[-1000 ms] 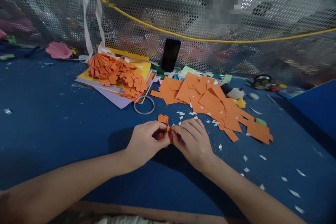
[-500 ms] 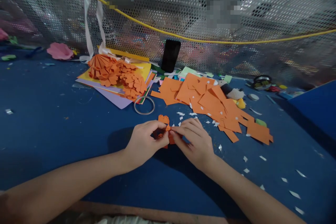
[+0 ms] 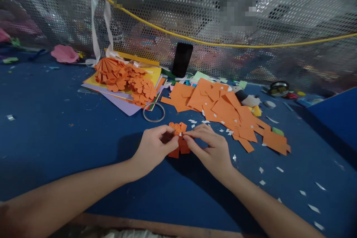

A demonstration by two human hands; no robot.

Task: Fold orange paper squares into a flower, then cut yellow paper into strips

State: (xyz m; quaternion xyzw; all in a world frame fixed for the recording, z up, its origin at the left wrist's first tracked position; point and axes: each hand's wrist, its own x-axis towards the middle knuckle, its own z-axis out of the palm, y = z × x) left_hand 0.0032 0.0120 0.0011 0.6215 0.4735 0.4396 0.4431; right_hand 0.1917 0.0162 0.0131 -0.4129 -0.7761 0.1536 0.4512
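There's a matte blue tabletop point(image 3: 69, 137) in front of you, w/ a brownish strip along its near edge. Your bare left hand point(image 3: 156, 147) is at the L side of a small folded orange paper piece point(image 3: 184, 149), which sits mid-table b/w your hands; thumb & index bend toward each other there, small gap showing, other fingers curled. Your bare right hand point(image 3: 212, 147) comes in from the R, thumb & index tips close together by a tiny white bit point(image 3: 180, 134) at the piece's middle. Can't tell if either hand has a firm pinch on anything.

Small white paper scraps point(image 3: 261, 170) lie scattered to your R. Just beyond the piece, a bit L, is a thin grey ring point(image 3: 154, 121). Past it: a stack of multicoloured paper sheets point(image 3: 128, 108) w/ folded orange paper flowers point(image 3: 143, 89) on top; to the R, a loose heap of flat orange paper pcs point(image 3: 212, 98). Behind, a black phone point(image 3: 182, 59) stands tilted nr a silvery perforated metal panel point(image 3: 200, 11), w/ a yellow cord point(image 3: 240, 46) strung across.
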